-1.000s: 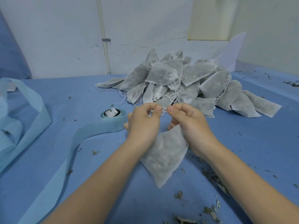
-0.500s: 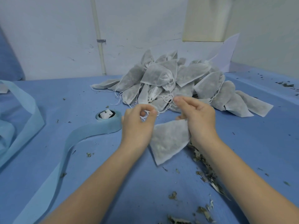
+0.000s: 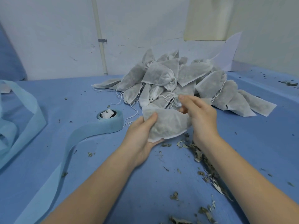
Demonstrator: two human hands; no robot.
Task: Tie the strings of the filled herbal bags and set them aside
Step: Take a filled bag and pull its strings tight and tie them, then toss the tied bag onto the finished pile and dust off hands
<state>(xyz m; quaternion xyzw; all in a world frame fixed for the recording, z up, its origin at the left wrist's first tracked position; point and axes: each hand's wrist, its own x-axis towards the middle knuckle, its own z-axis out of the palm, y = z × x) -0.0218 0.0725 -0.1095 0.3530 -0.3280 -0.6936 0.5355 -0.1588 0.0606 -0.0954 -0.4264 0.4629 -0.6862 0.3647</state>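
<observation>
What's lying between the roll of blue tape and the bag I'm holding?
In the head view, loose white strings trail over the bare blue table between the tape roll and the bag held in the left hand.

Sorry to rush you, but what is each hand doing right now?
Left hand: grips the filled herbal bag from below.
Right hand: open, fingers extended beside the bag.
</observation>
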